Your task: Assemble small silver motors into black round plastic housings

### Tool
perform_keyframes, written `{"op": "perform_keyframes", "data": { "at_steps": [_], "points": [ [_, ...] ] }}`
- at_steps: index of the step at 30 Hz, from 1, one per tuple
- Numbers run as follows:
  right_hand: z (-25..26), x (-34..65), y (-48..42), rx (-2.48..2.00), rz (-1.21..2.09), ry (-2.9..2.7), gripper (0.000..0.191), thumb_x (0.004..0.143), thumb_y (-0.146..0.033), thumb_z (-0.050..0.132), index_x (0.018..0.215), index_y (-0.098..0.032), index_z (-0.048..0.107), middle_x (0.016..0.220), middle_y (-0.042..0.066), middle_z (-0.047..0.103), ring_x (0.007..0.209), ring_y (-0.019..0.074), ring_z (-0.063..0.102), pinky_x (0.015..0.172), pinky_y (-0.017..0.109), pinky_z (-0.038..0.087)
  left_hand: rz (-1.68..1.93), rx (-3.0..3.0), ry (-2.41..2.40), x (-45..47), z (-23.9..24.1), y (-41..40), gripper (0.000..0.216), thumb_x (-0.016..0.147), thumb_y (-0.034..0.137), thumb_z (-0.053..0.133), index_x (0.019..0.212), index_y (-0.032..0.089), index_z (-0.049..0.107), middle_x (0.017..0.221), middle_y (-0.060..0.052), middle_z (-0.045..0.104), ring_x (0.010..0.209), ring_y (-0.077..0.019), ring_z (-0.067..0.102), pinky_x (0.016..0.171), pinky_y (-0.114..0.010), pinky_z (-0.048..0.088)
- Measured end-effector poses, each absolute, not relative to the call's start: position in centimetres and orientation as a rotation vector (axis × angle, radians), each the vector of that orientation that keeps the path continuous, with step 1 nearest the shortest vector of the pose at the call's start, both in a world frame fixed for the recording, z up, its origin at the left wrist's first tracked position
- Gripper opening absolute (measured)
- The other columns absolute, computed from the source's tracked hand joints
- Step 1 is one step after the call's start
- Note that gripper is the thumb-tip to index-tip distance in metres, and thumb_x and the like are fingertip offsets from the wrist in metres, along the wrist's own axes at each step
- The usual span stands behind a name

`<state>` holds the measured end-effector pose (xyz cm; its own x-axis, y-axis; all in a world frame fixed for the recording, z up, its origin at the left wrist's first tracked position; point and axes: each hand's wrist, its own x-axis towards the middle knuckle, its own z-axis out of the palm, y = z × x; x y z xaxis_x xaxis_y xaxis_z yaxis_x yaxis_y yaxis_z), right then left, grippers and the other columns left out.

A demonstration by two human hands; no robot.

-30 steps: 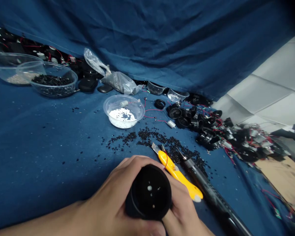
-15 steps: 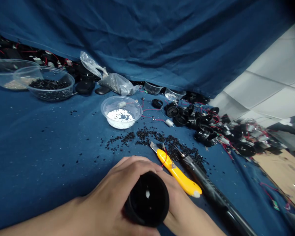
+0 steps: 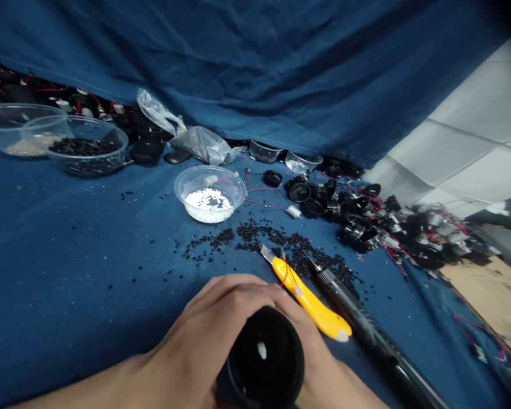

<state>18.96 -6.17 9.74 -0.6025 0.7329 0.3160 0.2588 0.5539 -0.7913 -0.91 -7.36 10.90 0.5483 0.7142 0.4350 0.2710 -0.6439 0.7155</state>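
Between my two hands, low in the middle of the view, is a black cylindrical housing point(image 3: 276, 360) with its open end toward me. A small white piece shows inside it. My left hand point(image 3: 215, 329) wraps round its left and far side. My right hand point(image 3: 309, 341) closes on the right side, its fingers mostly hidden behind the housing. Just right of my hands lies a yellow utility knife point(image 3: 313, 304) with its blade out and a thin red wire across it. Beside the knife rests a black pen-shaped electric screwdriver point(image 3: 366, 329).
Small black screws point(image 3: 259, 233) lie scattered ahead of my hands. Behind them stands a clear bowl point(image 3: 181, 196) of white bits. Another bowl point(image 3: 119, 162) of black pieces sits far left. Black housings and wired motors point(image 3: 349, 213) pile up at right, near a cardboard sheet point(image 3: 489, 289).
The black housing has moved slightly right and toward me, still held in both hands. The white piece inside looks tilted differently. The knife and screwdriver stay put.
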Motion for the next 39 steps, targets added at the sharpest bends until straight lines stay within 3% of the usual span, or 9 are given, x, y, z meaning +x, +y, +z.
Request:
{"op": "perform_keyframes", "data": {
  "at_steps": [5, 9, 12, 15, 20, 30, 33, 36, 39],
  "points": [
    [10.0, 18.5, -6.2, -0.787, 0.959, -2.076, 0.024, 0.089, -0.012, 0.053, 0.108, -0.027, 0.052, 0.102, 0.002, 0.059, 0.095, 0.0198, 0.058, 0.084, 0.031, 0.05, 1.054, 2.191, 0.811, -0.7, 11.0, -7.2, 0.078, 0.073, 0.05, 0.078, 0.135, 0.028, 0.034, 0.131, -0.004, 0.059, 0.123, -0.0239, 0.053, 0.107, -0.035, 0.044],
    [10.4, 18.4, -5.8, -0.757, 0.982, -2.123, 0.029, 0.087, -0.009, 0.054, 0.111, -0.025, 0.055, 0.107, 0.005, 0.058, 0.1, 0.0218, 0.056, 0.089, 0.035, 0.049, 1.127, 2.2, 0.82, -0.4, 11.3, -6.6, 0.073, 0.075, 0.058, 0.075, 0.131, 0.029, 0.038, 0.123, -0.002, 0.064, 0.112, -0.021, 0.061, 0.099, -0.033, 0.047],
    [10.2, 18.5, -5.8, -0.78, 0.949, -2.072, 0.025, 0.089, -0.01, 0.055, 0.11, -0.023, 0.057, 0.102, 0.004, 0.058, 0.093, 0.0201, 0.057, 0.082, 0.032, 0.05, 1.182, 2.167, 0.832, -0.4, 11.5, -6.4, 0.069, 0.076, 0.061, 0.073, 0.129, 0.031, 0.04, 0.12, -0.001, 0.066, 0.106, -0.0204, 0.064, 0.094, -0.033, 0.048],
    [10.0, 18.6, -5.9, -0.775, 0.953, -2.041, 0.022, 0.092, -0.013, 0.056, 0.111, -0.023, 0.059, 0.103, 0.005, 0.059, 0.094, 0.0201, 0.058, 0.08, 0.031, 0.05, 1.17, 2.135, 0.816, -0.6, 11.5, -6.5, 0.067, 0.078, 0.064, 0.069, 0.129, 0.031, 0.04, 0.12, -0.002, 0.065, 0.107, -0.0225, 0.064, 0.094, -0.036, 0.048],
    [10.3, 18.6, -5.8, -0.772, 0.99, -2.077, 0.026, 0.096, -0.019, 0.053, 0.12, -0.027, 0.06, 0.115, 0.006, 0.06, 0.106, 0.0228, 0.057, 0.093, 0.036, 0.047, 1.116, 2.164, 0.775, -0.8, 11.7, -6.5, 0.068, 0.079, 0.06, 0.07, 0.131, 0.03, 0.04, 0.123, -0.005, 0.063, 0.111, -0.0259, 0.06, 0.098, -0.039, 0.045],
    [11.0, 18.5, -5.6, -0.76, 1.042, -2.124, 0.01, 0.098, -0.027, 0.055, 0.097, -0.02, 0.061, 0.106, 0.006, 0.065, 0.098, 0.0211, 0.058, 0.088, 0.035, 0.048, 1.027, 2.168, 0.729, -1.4, 11.9, -5.9, 0.07, 0.075, 0.055, 0.077, 0.132, 0.032, 0.044, 0.129, -0.003, 0.063, 0.118, -0.0268, 0.057, 0.103, -0.039, 0.043],
    [11.1, 18.4, -5.5, -0.799, 0.978, -2.135, 0.007, 0.095, -0.024, 0.062, 0.101, -0.02, 0.063, 0.105, 0.005, 0.066, 0.097, 0.02, 0.06, 0.087, 0.033, 0.049, 1.066, 2.073, 0.755, -1.4, 11.7, -5.8, 0.067, 0.07, 0.053, 0.082, 0.125, 0.03, 0.052, 0.122, -0.004, 0.066, 0.112, -0.0281, 0.061, 0.099, -0.04, 0.046],
    [11.1, 19.0, -5.2, -0.844, 0.829, -2.089, 0.021, 0.091, -0.025, 0.068, 0.111, -0.02, 0.065, 0.11, 0.007, 0.068, 0.101, 0.0207, 0.063, 0.086, 0.032, 0.052, 1.111, 1.758, 0.801, -1.9, 11.8, -5.2, 0.062, 0.069, 0.058, 0.081, 0.117, 0.025, 0.058, 0.112, -0.007, 0.071, 0.099, -0.027, 0.067, 0.085, -0.035, 0.053],
    [11.3, 20.3, -4.4, -1.011, 0.555, -1.888, 0.015, 0.096, -0.029, 0.06, 0.107, -0.021, 0.065, 0.105, 0.007, 0.07, 0.096, 0.0201, 0.067, 0.077, 0.03, 0.056, 1.235, 1.434, 0.747, -3.4, 12.6, -3.8, 0.058, 0.075, 0.06, 0.075, 0.115, 0.02, 0.061, 0.1, -0.006, 0.076, 0.086, -0.0214, 0.072, 0.076, -0.028, 0.057]
  ]
}}
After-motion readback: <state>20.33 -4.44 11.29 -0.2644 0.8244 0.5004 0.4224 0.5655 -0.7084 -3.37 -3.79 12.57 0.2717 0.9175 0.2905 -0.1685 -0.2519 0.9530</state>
